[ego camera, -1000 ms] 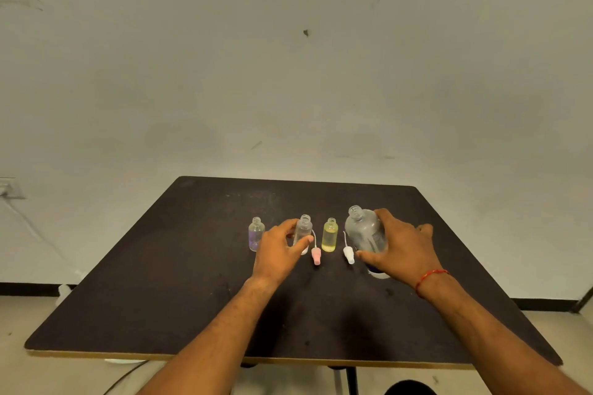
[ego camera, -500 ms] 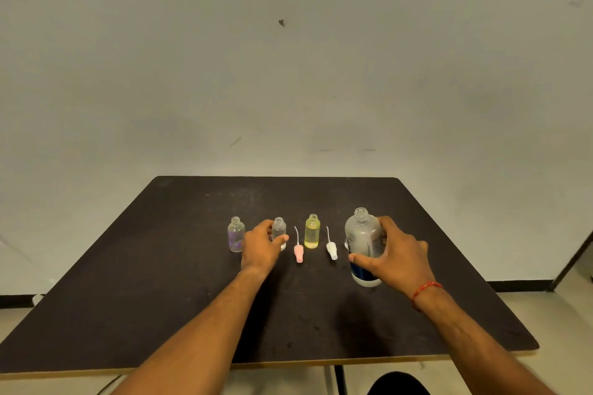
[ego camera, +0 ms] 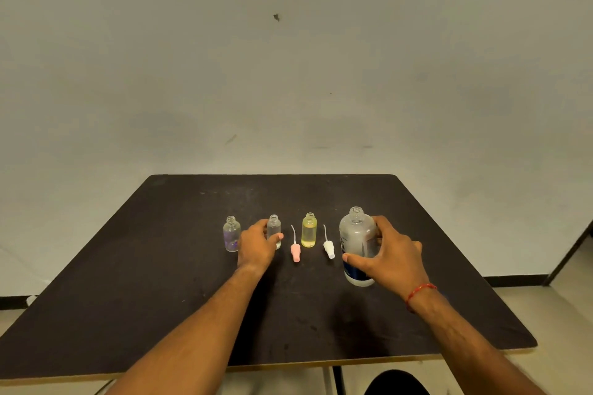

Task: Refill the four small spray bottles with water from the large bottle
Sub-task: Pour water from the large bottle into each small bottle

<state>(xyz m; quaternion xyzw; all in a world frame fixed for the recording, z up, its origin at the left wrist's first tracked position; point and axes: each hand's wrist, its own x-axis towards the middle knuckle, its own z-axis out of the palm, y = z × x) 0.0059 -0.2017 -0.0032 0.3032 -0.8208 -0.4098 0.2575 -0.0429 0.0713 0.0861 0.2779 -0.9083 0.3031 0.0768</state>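
On the dark table [ego camera: 160,282] stand three small uncapped bottles in a row: a purple-tinted one [ego camera: 231,233], a clear one [ego camera: 273,228] and a yellow one [ego camera: 309,230]. My left hand [ego camera: 256,245] grips the clear bottle, thumb across its front. My right hand [ego camera: 391,255] grips the large clear bottle [ego camera: 356,240] with a blue label, upright and uncapped. A pink spray cap [ego camera: 295,252] and a white spray cap [ego camera: 329,248] lie flat on the table between the bottles. A fourth small bottle is not visible.
A plain wall rises behind the table. The table's front edge [ego camera: 288,365] is close to me, with floor visible at both sides and a dark shape [ego camera: 396,383] below the edge.
The camera view shifted, and the large bottle now stands more upright in my right hand. Both hands keep their holds on the same bottles.
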